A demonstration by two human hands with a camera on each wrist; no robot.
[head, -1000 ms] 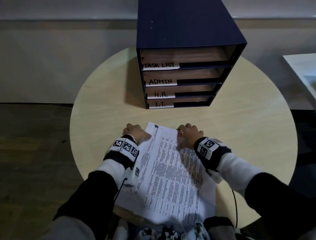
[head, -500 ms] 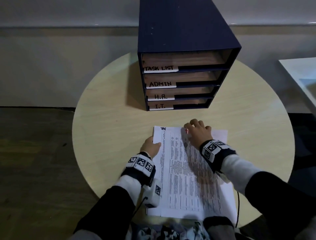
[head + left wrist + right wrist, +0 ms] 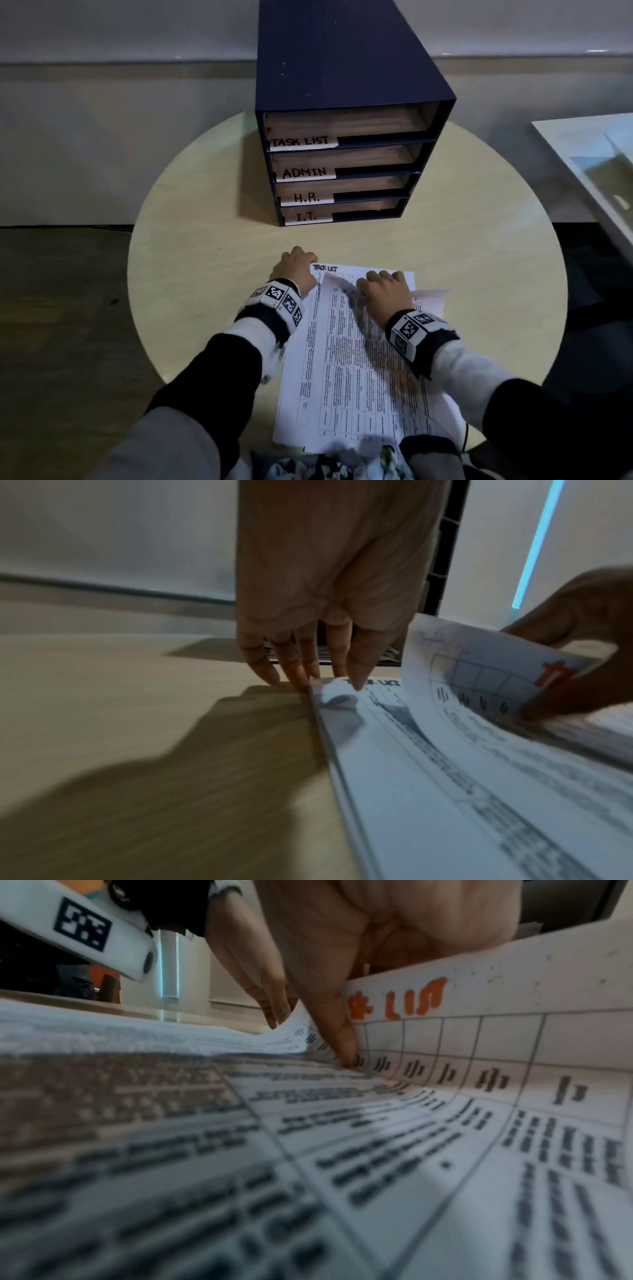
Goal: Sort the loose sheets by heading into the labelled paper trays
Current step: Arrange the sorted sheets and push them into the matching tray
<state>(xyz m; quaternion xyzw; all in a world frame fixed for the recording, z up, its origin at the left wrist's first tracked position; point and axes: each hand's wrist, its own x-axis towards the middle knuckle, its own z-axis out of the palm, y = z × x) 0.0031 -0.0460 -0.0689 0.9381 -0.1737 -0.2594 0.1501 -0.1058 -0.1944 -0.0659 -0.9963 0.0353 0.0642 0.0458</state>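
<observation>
Sheets (image 3: 356, 363) on round pale, perhaps wooden, table (image 3: 205, 274)

Round light-wood table (image 3: 205, 274) against a pale grey wall (image 3: 120, 34) with a darker band (image 3: 120, 70) running along it. Dark floor (image 3: 51, 325) on the left. White-edged furniture (image 3: 582, 144) at right, partly cut off. Bright blue-white vertical strip (image 3: 537, 542) in the left wrist view. Dim lighting.
</observation>
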